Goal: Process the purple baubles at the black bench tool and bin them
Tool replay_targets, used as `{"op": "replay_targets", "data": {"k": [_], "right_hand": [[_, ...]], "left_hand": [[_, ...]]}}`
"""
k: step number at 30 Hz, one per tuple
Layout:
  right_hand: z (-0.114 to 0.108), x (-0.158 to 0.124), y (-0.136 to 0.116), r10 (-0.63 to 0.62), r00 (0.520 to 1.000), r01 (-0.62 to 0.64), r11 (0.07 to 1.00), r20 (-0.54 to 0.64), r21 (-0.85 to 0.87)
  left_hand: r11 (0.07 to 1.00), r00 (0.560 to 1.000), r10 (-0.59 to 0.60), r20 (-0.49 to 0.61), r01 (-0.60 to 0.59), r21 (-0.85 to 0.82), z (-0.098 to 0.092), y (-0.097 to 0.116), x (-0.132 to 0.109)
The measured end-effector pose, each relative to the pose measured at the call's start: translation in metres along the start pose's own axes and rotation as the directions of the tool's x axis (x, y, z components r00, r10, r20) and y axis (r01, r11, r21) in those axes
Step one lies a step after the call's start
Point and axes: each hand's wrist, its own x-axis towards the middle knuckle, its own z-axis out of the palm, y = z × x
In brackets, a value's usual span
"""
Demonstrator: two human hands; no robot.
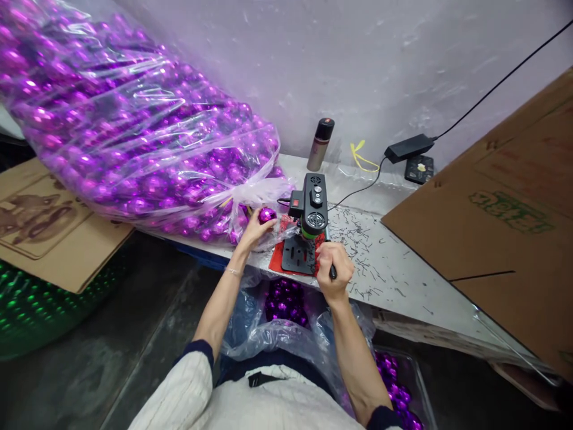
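Between the fingers of my left hand (256,229) is a shiny purple ball ornament (267,215), held at the mouth of a large clear bag (179,143) full of similar balls. My right hand (335,269) is wrapped round the black lever handle (332,272) of a small bench drill press (315,203). The press has a black motor head with a green ring below it. Its dark slotted base plate (296,255) stands on a red sheet (276,260). The drill's tip is hidden from this angle.
Dark shavings (358,251) litter the white bench. A spray can (321,143), a yellow tie (360,156) and a power adapter (409,148) stand along the wall. A cardboard box (501,215) leans at right. Below the bench, an open plastic bag (286,331) holds purple balls.
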Motion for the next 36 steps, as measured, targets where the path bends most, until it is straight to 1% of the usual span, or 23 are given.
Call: {"op": "replay_targets", "data": {"k": [2, 3, 5, 7, 10, 12, 15, 17, 19, 21, 22, 24, 27, 29, 33, 36], "right_hand": [[0.0, 0.0, 0.0, 0.002, 1.0, -0.002, 1.0, 0.0, -0.002], [0.0, 0.0, 0.0, 0.003, 1.0, -0.003, 1.0, 0.0, -0.001], [0.0, 0.0, -0.001, 0.001, 1.0, -0.001, 1.0, 0.002, 0.002], [0.0, 0.0, -0.001, 0.003, 1.0, -0.003, 1.0, 0.002, 0.005], [0.0, 0.0, -0.001, 0.008, 1.0, -0.008, 1.0, 0.004, 0.006], [0.0, 0.0, -0.001, 0.01, 1.0, -0.01, 1.0, 0.004, 0.007], [0.0, 0.001, -0.001, 0.025, 1.0, -0.025, 1.0, 0.004, -0.002], [-0.001, 0.001, -0.001, 0.035, 0.999, -0.035, 0.999, 0.01, -0.009], [-0.001, 0.002, -0.001, 0.033, 0.999, -0.032, 0.999, 0.011, -0.005], [-0.001, 0.001, -0.001, 0.024, 1.0, -0.024, 1.0, 0.009, -0.002], [-0.002, 0.001, -0.001, 0.022, 1.0, -0.022, 1.0, 0.01, -0.005], [-0.002, 0.001, -0.001, 0.023, 1.0, -0.023, 1.0, 0.015, -0.016], [-0.002, 0.0, 0.0, 0.024, 0.999, -0.023, 0.999, 0.029, -0.026], [-0.003, 0.0, 0.0, 0.02, 0.999, -0.019, 0.999, 0.036, -0.027], [-0.003, 0.0, -0.001, 0.011, 1.0, -0.01, 1.0, 0.027, -0.029], [-0.003, 0.0, -0.001, 0.013, 0.999, -0.012, 1.0, 0.03, -0.027]], "left_hand": [[0.982, 0.994, -0.071, 0.085, 0.084, -0.169, -0.005, 0.002, -0.028], [0.968, 0.99, -0.097, 0.107, 0.118, -0.22, -0.007, 0.003, -0.042], [0.946, 0.987, -0.132, 0.096, 0.155, -0.285, -0.009, 0.004, -0.064], [0.929, 0.985, -0.163, 0.065, 0.175, -0.325, -0.009, 0.003, -0.08], [0.916, 0.982, -0.185, 0.024, 0.182, -0.357, -0.004, -0.001, -0.095], [0.928, 0.984, -0.176, 0.006, 0.168, -0.333, 0.002, -0.005, -0.101], [0.971, 0.993, -0.116, -0.014, 0.11, -0.211, 0.01, -0.011, -0.107], [0.988, 0.998, -0.064, -0.005, 0.063, -0.143, 0.016, -0.013, -0.108], [0.991, 0.999, -0.031, 0.037, 0.036, -0.126, 0.021, -0.014, -0.109], [0.993, 0.994, -0.004, 0.106, 0.016, -0.113, 0.026, -0.013, -0.109], [0.996, 0.99, 0.02, 0.137, -0.007, -0.089, 0.028, -0.013, -0.108], [0.995, 0.981, 0.093, 0.173, -0.096, 0.004, 0.031, -0.013, -0.107], [0.95, 0.958, 0.209, 0.197, -0.247, 0.192, 0.035, -0.016, -0.102], [0.915, 0.942, 0.241, 0.233, -0.301, 0.27, 0.037, -0.019, -0.098], [0.883, 0.92, 0.251, 0.303, -0.346, 0.319, 0.041, -0.021, -0.092], [0.852, 0.9, 0.286, 0.33, -0.396, 0.341, 0.044, -0.02, -0.092]]}}
